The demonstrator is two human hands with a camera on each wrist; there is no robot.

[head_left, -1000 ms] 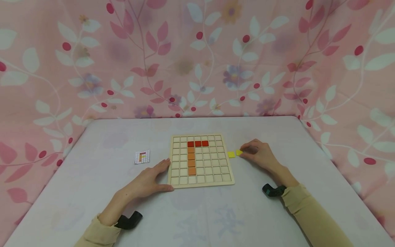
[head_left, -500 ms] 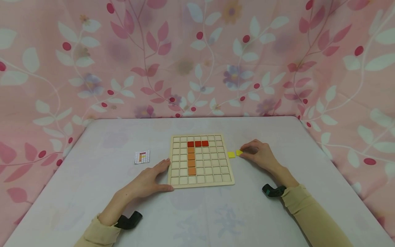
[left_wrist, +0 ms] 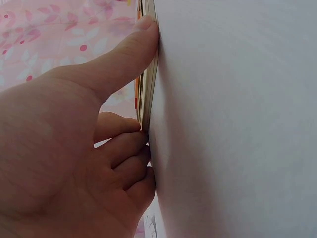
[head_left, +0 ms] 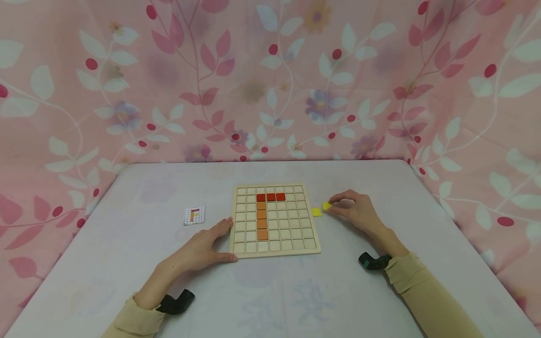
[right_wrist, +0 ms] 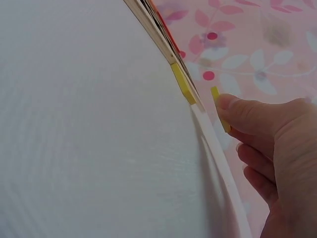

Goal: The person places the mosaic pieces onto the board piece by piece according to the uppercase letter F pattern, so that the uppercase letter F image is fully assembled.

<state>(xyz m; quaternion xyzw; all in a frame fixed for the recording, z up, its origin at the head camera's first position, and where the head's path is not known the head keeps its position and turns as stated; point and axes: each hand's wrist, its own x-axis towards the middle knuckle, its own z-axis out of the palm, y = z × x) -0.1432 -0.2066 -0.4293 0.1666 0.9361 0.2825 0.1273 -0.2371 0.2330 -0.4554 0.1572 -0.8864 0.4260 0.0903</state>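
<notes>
A pale wooden grid board [head_left: 291,234] lies on the table with a row of red tiles [head_left: 271,197] and a column of orange tiles [head_left: 262,214] in its cells. At its near left corner my left hand [head_left: 196,246] steadies it, the extended thumb against the front edge and the fingers along the left side. To the right of the board, my right hand [head_left: 355,211] pinches a yellow tile [right_wrist: 221,110] between thumb and fingers, raised off the table in the right wrist view. Another yellow tile [head_left: 317,212] lies flat beside the board's right edge.
Left of the board lies a small printed card [head_left: 194,215] with a coloured grid pattern. The white cloth table [head_left: 279,295] ends at a pink floral curtain [head_left: 270,84] behind and at the sides.
The pinched yellow tile has come up slightly off the table with my right hand and now tilts. The left hand, the board and its tiles have kept their places.
</notes>
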